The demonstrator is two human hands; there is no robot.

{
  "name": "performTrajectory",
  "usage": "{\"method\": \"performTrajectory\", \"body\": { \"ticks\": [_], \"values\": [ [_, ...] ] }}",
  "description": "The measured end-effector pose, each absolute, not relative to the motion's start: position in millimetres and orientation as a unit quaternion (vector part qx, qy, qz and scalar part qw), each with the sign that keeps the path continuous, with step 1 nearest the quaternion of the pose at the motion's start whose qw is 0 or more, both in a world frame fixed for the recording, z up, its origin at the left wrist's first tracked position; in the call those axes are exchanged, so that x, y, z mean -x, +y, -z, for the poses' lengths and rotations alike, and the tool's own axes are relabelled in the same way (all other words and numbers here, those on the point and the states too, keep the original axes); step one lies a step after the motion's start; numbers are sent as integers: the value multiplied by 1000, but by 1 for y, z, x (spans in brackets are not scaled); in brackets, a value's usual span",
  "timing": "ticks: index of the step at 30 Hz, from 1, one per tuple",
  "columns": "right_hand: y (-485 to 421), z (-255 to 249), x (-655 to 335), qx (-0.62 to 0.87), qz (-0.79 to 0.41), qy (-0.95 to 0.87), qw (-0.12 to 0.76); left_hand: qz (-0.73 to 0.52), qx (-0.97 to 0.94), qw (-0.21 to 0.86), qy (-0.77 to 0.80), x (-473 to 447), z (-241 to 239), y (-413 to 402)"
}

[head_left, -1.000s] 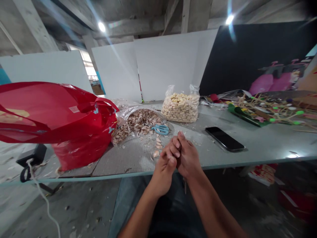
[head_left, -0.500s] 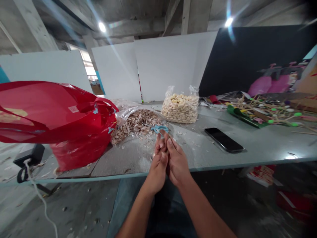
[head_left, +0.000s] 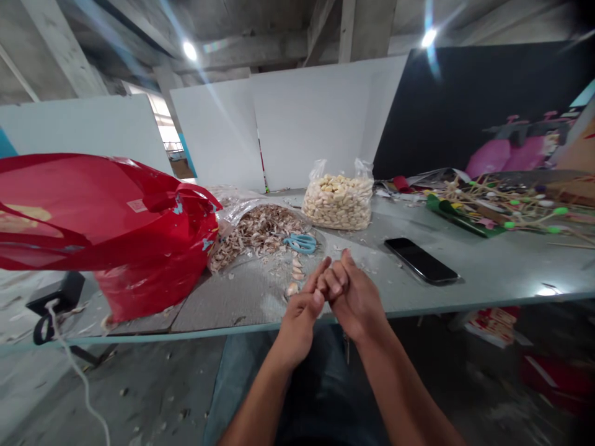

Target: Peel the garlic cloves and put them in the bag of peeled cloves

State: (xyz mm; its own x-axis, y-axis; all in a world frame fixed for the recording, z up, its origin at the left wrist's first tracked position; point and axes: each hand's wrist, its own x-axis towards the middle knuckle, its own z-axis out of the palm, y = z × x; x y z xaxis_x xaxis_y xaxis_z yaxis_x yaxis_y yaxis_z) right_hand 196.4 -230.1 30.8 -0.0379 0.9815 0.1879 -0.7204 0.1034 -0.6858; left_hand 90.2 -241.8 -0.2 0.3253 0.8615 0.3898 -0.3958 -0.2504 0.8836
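My left hand (head_left: 300,325) and my right hand (head_left: 360,300) meet over the table's front edge. Their curled fingers touch and overlap, so anything between them is hidden. Several unpeeled garlic cloves (head_left: 297,274) lie in a short line just beyond my left hand. Behind these, scissors with light blue handles (head_left: 304,243) rest at the edge of a pile of dry garlic skins (head_left: 264,226). A clear plastic bag (head_left: 337,207) full of peeled garlic cloves stands upright farther back.
A big red bag (head_left: 149,248) takes up the left side, with a black box (head_left: 58,291) and white cord beside it. On the right lies a black phone (head_left: 421,260). Sticks with green tips (head_left: 525,214) clutter the far right. Behind the table stand white panels (head_left: 325,118).
Both hands have shifted right, the right one farther, and their clasp has loosened. The scissors and garlic cloves they partly covered now show.
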Motion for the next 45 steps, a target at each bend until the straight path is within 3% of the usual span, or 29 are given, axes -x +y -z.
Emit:
{"method": "performTrajectory", "body": {
  "ticks": [4,6,10,15,19,23,27,29,33,38,45],
  "values": [
    [-240,-38,-224,250,-441,-321,800,-513,-398,752,115,-95,-10,-248],
    [-250,-40,-236,276,-378,-349,812,-504,-347,787,86,-94,-17,-252],
    [-272,-41,-240,244,-447,-423,750,-503,-320,800,70,-90,-27,-256],
    [-287,-44,-229,153,-600,-428,658,-527,-330,780,74,-85,-32,-261],
    [-287,-44,-223,139,-634,-421,634,-546,-355,753,92,-81,-35,-263],
    [-276,-35,-222,201,-580,-429,663,-600,-371,688,170,-71,-29,-251],
    [-249,-16,-226,339,-427,-491,679,-661,-415,566,264,-44,-21,-223],
    [-233,-11,-228,432,-315,-564,629,-679,-447,493,310,-30,-21,-210],
    [-202,-16,-226,493,-147,-732,448,-658,-473,468,354,-14,-29,-187],
    [-161,-24,-210,534,-125,-814,192,-548,-597,396,433,-12,-39,-148],
    [-109,-24,-175,578,-42,-813,57,-382,-719,279,509,-23,-28,-71]
  ]
}}
